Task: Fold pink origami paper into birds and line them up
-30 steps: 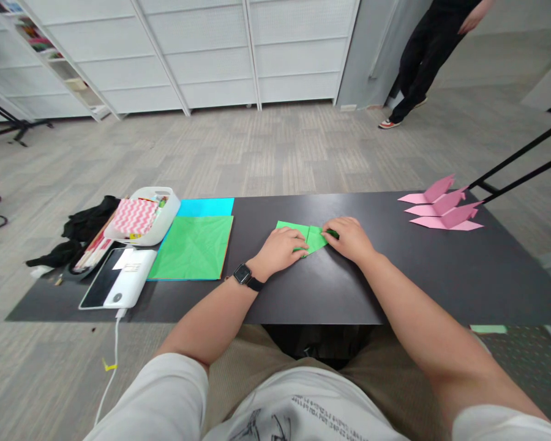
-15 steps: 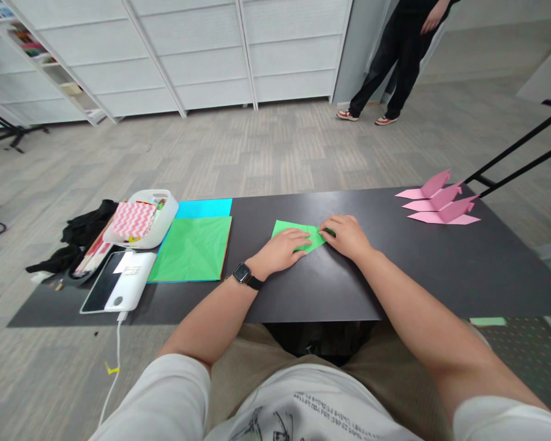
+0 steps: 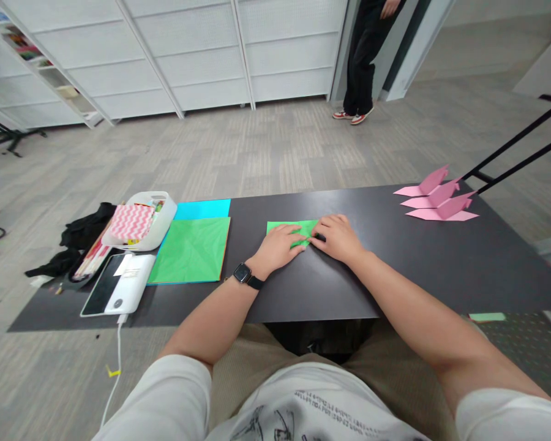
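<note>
A folded piece of green origami paper (image 3: 308, 226) lies on the dark table in front of me, partly hidden beneath both hands. My left hand (image 3: 282, 245) rests flat on its left part with the fingers stretched out. At the right side, my right hand (image 3: 337, 237) has its fingers bent and pinched at the paper's edge. The fingertips of both hands almost meet over the near edge. Three pink paper birds (image 3: 445, 208) stand in a row at the table's far right.
On the left, green sheets (image 3: 193, 248) lie over a blue sheet (image 3: 204, 209). Beside them are a white basket (image 3: 165, 223), a white device with a cable (image 3: 135, 282) and a black cloth (image 3: 89, 223). A person (image 3: 360, 61) stands beyond the table.
My right hand has moved slightly left and toward me, closer to the left fingertips. The paper's right corner has been folded inward. The person at the back has stepped left.
</note>
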The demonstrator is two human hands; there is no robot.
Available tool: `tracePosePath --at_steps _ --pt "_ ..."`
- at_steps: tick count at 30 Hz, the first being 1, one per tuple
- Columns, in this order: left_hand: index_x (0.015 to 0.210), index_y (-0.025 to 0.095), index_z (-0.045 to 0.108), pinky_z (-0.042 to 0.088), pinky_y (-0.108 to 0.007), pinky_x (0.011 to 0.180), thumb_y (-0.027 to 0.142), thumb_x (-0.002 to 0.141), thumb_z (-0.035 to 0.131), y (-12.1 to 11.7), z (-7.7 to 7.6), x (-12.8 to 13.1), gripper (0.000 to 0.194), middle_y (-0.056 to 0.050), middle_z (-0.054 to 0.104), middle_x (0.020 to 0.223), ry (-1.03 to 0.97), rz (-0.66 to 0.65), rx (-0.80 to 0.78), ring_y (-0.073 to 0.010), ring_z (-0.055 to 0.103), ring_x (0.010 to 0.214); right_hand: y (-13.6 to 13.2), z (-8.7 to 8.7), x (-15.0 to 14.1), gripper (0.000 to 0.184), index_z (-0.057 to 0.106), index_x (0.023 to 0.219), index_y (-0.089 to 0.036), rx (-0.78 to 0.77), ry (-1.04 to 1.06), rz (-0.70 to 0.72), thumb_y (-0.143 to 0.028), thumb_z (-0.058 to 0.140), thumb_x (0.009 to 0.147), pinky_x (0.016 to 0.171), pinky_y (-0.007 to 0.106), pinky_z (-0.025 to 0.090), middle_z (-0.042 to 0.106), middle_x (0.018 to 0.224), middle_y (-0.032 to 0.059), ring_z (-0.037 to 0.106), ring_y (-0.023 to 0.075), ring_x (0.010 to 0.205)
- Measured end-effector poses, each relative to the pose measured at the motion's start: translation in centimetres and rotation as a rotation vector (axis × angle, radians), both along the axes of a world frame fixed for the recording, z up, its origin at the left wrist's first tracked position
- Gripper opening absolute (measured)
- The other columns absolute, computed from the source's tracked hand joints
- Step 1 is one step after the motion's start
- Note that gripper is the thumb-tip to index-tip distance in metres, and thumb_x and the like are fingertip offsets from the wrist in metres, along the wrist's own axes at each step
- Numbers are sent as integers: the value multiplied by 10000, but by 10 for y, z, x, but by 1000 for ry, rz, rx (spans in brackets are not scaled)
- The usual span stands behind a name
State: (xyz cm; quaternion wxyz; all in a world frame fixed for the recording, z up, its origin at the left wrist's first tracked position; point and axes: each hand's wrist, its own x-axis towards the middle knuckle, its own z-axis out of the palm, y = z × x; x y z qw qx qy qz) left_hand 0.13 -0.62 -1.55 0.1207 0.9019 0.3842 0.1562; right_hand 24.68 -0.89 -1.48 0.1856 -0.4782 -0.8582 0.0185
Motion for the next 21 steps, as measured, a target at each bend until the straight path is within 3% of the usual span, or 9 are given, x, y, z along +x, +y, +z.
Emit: tracePosePath --at_steps 6,21 --pt "1392 208 669 448 -491 1238 422 1011 721 1 0 0 440 -107 698 1455 -47 14 -9 -284 627 1371 -4 -2 -11 209 725 931 -249 -5 -20 30 -450 731 992 977 450 347 730 987 68 617 289 1028" --pt "1342 236 690 432 -488 1253 416 1023 699 2 -1 1 367 -89 690 1462 -27 0 -26 -280 603 1400 1 -8 -11 166 705 877 -263 -54 36 58 -369 703 1004 943 439 354 733 935 53 629 279 981"
